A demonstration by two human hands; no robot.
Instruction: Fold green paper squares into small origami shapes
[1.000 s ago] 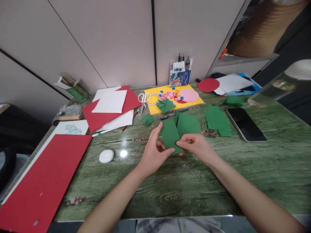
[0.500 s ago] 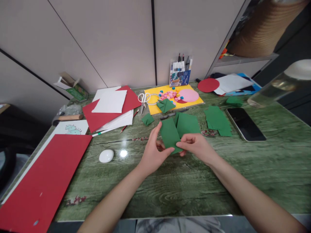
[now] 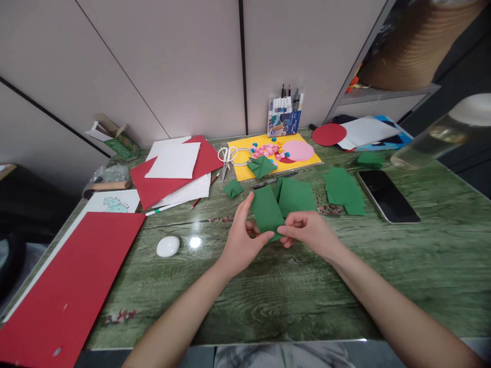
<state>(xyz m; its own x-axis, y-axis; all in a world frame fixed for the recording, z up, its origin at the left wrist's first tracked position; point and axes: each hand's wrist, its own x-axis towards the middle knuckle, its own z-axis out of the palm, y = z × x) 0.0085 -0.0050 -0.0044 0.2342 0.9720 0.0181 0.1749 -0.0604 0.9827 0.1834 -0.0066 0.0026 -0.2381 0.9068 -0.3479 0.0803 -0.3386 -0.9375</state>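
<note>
A green paper piece (image 3: pixel 267 209) is held just above the table between both hands, its near end bent. My left hand (image 3: pixel 244 240) grips its left side and near corner, thumb on top. My right hand (image 3: pixel 303 228) pinches the near right corner between thumb and fingers. Behind it lies a larger green sheet (image 3: pixel 297 196) with a raised fold. Two folded green pieces rest farther back, a small one (image 3: pixel 233 188) and a bigger one (image 3: pixel 262 166). Green paper pieces (image 3: pixel 344 191) lie in a pile on the right.
White scissors (image 3: pixel 225 162) and a yellow sheet (image 3: pixel 240 172) with pink bits lie at the back. A phone (image 3: pixel 388 196) and a clear bottle (image 3: pixel 429 140) stand right. A white oval object (image 3: pixel 168 246) and red sheets (image 3: pixel 82 271) are left.
The green paper between my hands has shifted slightly to the left and its near end bends a little more. Both hands keep nearly the same place and grip.
</note>
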